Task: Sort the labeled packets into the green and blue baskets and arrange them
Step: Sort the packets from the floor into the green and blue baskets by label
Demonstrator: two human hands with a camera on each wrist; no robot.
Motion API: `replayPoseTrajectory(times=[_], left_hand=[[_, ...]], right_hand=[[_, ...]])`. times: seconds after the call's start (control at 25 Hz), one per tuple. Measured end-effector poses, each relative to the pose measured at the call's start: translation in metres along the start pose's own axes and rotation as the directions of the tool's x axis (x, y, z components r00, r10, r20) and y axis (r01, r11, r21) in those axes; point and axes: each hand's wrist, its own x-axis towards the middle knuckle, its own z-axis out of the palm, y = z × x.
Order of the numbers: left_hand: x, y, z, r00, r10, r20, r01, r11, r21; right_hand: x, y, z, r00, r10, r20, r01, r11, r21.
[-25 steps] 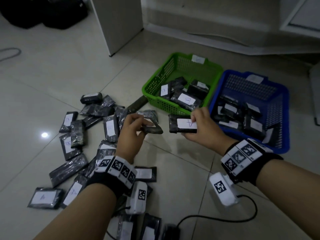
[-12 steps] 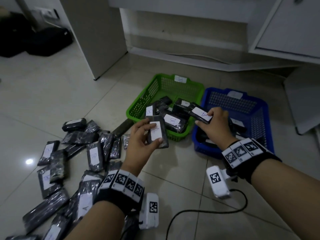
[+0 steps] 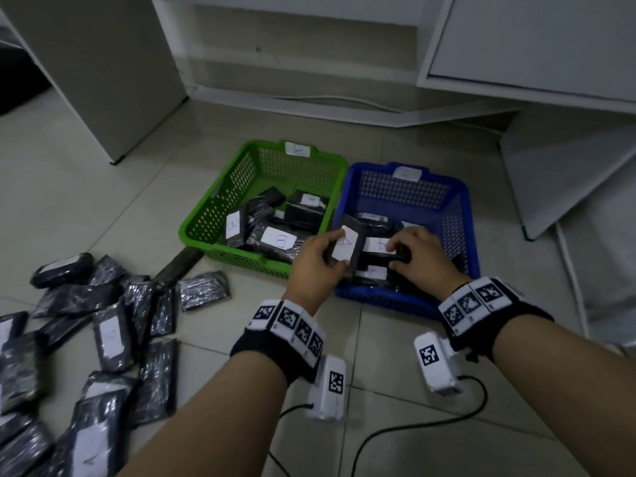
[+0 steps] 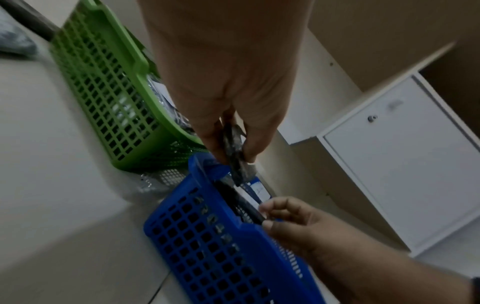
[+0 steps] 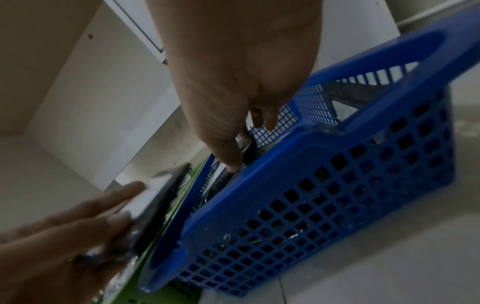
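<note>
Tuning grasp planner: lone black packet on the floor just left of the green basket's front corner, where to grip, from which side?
Take the lone packet across its short width, coming straight down from above. It lies flat on the floor, apart from the pile and the green basket, so both long edges look free for the fingers. The wrapper looks crinkly, so it may slip.

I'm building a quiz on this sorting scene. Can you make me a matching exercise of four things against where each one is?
Things:
1. A-labelled packet
2. B-labelled packet
3. left hand
4. loose packets

Places:
a. on the floor tiles
b. lying in the green basket
c. held at the blue basket
d. gripping a packet

Pairs: 1-c, 2-b, 3-d, 4-a
</note>
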Motion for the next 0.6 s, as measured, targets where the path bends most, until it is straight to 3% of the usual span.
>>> replayPoseTrajectory(times=[0.16, 0.32, 0.52, 0.6], left_hand=[[0.018, 0.003, 0.021, 0.997, 0.009, 0.080, -0.026, 0.978, 0.207], [0.030, 0.002, 0.030, 0.977, 0.027, 0.212, -0.114, 0.904, 0.412], [-0.006, -0.001, -0.012, 0.949, 0.218, 0.227, -0.286, 0.900, 0.328], [-0.030, -0.014, -0.043, 0.962, 0.198, 0.190, -0.246, 0.928, 0.281]], right_hand=[[-0.027, 0.007, 0.002, 0.969, -0.014, -0.247, 0.046, 0.991, 0.123], [-0.057, 0.004, 0.022, 0.973, -0.128, -0.191, 0.130, 0.992, 0.000], [-0.066, -0.019, 0.041, 0.954, -0.199, -0.225, 0.198, 0.980, -0.028], [-0.068, -0.039, 0.048, 0.933, -0.249, -0.260, 0.247, 0.968, -0.040]])
